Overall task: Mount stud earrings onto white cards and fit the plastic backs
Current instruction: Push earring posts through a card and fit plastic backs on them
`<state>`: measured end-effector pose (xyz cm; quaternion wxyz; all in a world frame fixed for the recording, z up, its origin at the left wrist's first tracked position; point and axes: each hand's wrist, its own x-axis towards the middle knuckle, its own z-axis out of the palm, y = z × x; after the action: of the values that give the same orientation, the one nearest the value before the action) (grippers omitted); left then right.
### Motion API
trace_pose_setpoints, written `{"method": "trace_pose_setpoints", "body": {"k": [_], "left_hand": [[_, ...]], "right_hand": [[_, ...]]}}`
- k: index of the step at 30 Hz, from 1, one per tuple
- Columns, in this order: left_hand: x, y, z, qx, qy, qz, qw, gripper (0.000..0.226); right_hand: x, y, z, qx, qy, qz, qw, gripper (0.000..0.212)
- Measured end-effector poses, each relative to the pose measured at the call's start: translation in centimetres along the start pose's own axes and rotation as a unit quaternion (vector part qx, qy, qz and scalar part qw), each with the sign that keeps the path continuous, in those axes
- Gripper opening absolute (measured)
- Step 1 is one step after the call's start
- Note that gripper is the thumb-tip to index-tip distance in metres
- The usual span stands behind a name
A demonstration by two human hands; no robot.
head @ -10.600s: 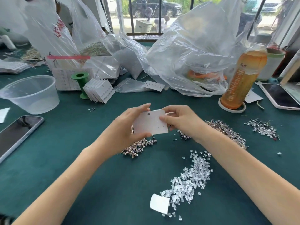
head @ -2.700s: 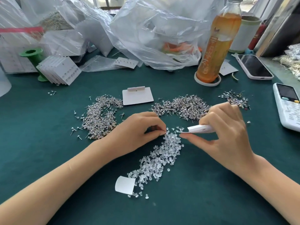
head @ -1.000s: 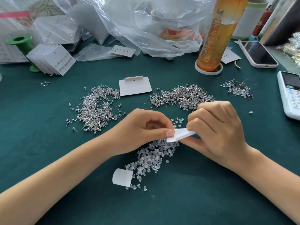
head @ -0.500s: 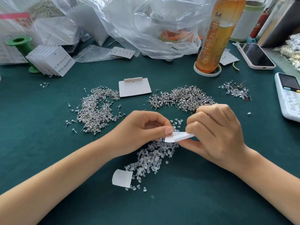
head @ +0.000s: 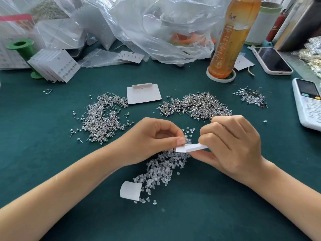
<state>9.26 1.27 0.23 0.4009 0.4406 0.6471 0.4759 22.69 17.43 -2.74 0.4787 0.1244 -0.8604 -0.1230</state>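
- Two bare hands work low over the green worktop (head: pixel 52 171); nearest the camera lies a small curled white paper scrap (head: pixel 130 190) at the tail of the pile of clear plastic backs (head: pixel 161 169).
- Right hand (head: pixel 232 146): grip closed on the white card (head: pixel 191 147), thumb beneath and fingers curled over the top, card held nearly edge-on just above the backs.
- Left hand (head: pixel 152 140): thumb and forefinger pinched tight at the card's left end. Whether a back sits in the pinch cannot be told; it would be too small and is hidden.
- Judgement: step in hand is fitting a back onto a stud post through the card.
- Handling: the card is thin, light and bends easily, so it is best held by the edges, close to the post being worked. The backs are tiny, soft, light and apt to slip or roll, so a fingertip pinch suits them.
- Further out: two heaps of stud earrings, left (head: pixel 102 119) and right (head: pixel 196 105), sharp-posted and prone to scatter; a blank card (head: pixel 143 94) lies between them.
- Farthest: stack of finished cards (head: pixel 55 65), plastic bags (head: pixel 156 26), tea bottle (head: pixel 231 37).
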Motion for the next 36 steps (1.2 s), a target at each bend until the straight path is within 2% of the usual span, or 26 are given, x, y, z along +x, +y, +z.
{"method": "trace_pose_setpoints", "body": {"k": [6, 11, 25, 31, 36], "left_hand": [[0.05, 0.44, -0.16, 0.035, -0.007, 0.013, 0.999, 0.005], [0.07, 0.50, -0.08, 0.056, 0.007, 0.019, 0.998, 0.005], [0.36, 0.64, -0.74, 0.022, -0.011, -0.045, 0.999, 0.005], [0.21, 0.44, -0.68, -0.006, 0.024, -0.039, 0.999, 0.003], [0.23, 0.29, -0.62, 0.017, 0.015, -0.035, 0.999, 0.003]], "right_hand": [[0.04, 0.07, -0.11, -0.012, 0.005, -0.005, 1.000, 0.039], [0.04, 0.10, -0.20, -0.022, 0.007, 0.000, 1.000, 0.037], [0.10, -0.28, -0.36, -0.014, 0.012, 0.003, 1.000, 0.036], [0.18, -0.24, -0.05, 0.000, 0.022, 0.023, 0.999, 0.036], [0.20, -0.28, -0.24, -0.003, 0.011, 0.012, 1.000, 0.036]]}}
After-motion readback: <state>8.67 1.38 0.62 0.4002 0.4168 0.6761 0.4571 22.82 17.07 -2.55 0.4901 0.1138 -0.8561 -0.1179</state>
